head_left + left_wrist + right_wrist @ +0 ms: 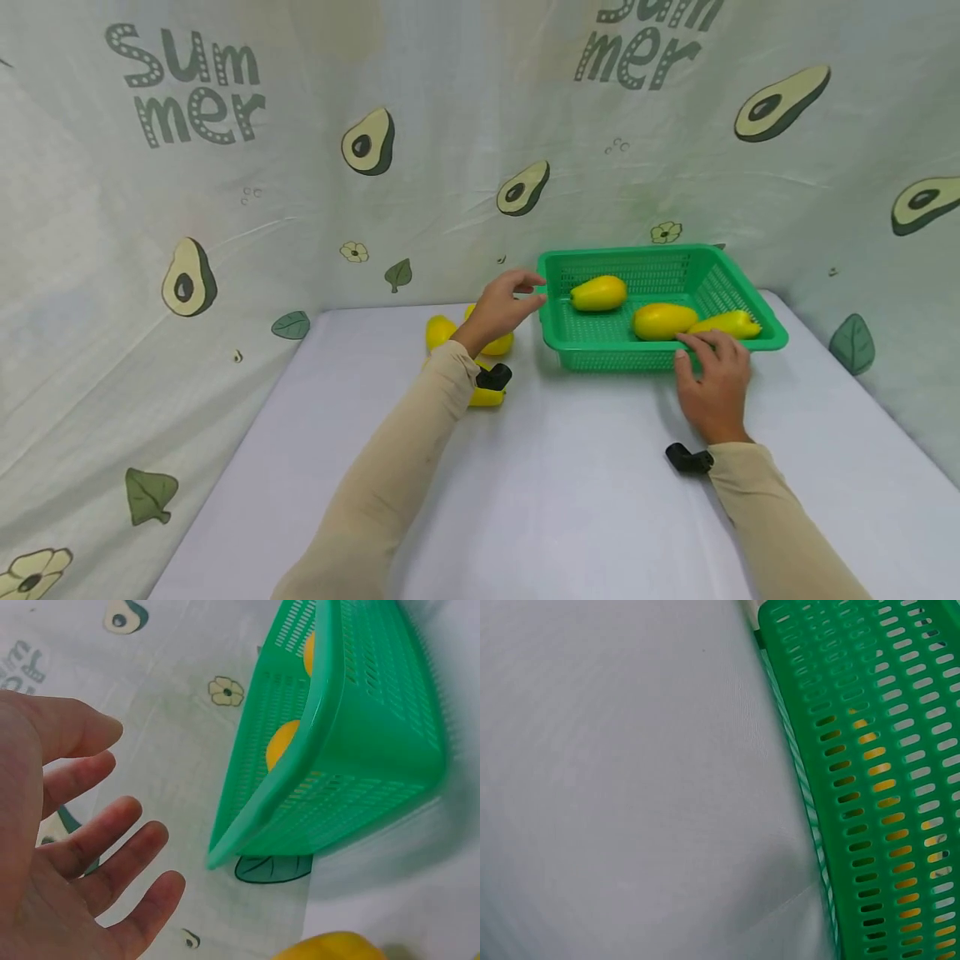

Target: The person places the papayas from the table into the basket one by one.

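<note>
A green plastic basket [600, 360] with slotted walls stands at the back right of the table. Inside it lie a yellow oval fruit [598, 294], another yellow fruit [663, 321] and a longer, tapered yellow one [726, 324]. Beside the basket's left rim, my left hand [504, 307] is raised with loosely bent fingers and holds nothing; the left wrist view shows its fingers spread apart. My right hand [716, 385] grips the front rim, fingers over the edge and thumb outside. The right wrist view shows the basket's slotted wall [877, 795], but not the hand.
Under and behind my left forearm are more yellow fruits, among them one at the left [439, 332] and one nearer me [487, 397], partly hidden. A white cloth covers the table [585, 483]. A printed curtain [442, 125] hangs behind the basket.
</note>
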A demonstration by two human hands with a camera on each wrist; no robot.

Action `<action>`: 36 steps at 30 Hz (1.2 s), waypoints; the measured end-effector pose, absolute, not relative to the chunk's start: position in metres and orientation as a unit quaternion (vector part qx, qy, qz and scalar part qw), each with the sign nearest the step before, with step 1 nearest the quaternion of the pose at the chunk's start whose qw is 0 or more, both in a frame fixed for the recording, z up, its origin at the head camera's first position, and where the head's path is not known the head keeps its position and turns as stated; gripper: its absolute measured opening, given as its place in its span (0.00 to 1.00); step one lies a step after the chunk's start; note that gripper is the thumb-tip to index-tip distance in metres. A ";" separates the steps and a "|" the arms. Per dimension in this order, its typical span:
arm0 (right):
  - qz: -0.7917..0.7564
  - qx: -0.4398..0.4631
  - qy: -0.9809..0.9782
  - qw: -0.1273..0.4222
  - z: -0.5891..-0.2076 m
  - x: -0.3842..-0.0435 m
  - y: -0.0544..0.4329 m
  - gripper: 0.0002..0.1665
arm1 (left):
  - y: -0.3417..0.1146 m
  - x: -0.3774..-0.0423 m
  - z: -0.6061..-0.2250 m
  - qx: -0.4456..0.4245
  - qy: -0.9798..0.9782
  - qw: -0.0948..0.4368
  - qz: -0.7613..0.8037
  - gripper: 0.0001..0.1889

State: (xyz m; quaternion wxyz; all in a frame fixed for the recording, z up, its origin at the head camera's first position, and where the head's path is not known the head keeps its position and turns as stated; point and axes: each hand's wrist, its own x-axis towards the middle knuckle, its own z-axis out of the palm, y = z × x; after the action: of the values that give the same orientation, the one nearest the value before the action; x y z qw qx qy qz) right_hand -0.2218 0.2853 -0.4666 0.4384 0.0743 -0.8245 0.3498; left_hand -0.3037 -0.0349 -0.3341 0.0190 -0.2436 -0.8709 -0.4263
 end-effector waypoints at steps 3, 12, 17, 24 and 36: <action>0.350 0.076 -0.823 0.440 -0.467 -0.222 0.285 0.17 | -0.045 -0.300 -0.336 -0.241 -0.870 0.017 -0.430 0.18; 0.346 0.075 -0.824 0.443 -0.467 -0.223 0.289 0.18 | -0.080 -0.287 -0.349 -0.220 -0.871 0.015 -0.440 0.16; 0.344 0.077 -0.820 0.450 -0.467 -0.223 0.288 0.18 | -0.100 -0.280 -0.358 -0.219 -0.872 0.027 -0.437 0.17; 0.346 0.073 -0.825 0.441 -0.471 -0.224 0.287 0.18 | -0.130 -0.266 -0.378 -0.193 -0.892 0.066 -0.404 0.18; 0.344 0.073 -0.824 0.445 -0.465 -0.221 0.286 0.17 | -0.158 -0.244 -0.412 -0.138 -0.900 0.112 -0.398 0.17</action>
State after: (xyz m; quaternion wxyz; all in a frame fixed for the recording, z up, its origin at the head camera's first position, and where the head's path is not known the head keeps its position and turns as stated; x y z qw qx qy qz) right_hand -0.2206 0.2855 -0.4654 0.4446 0.0732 -0.8239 0.3437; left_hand -0.2439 -0.1576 -0.4119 0.1121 -0.1377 -0.9001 -0.3979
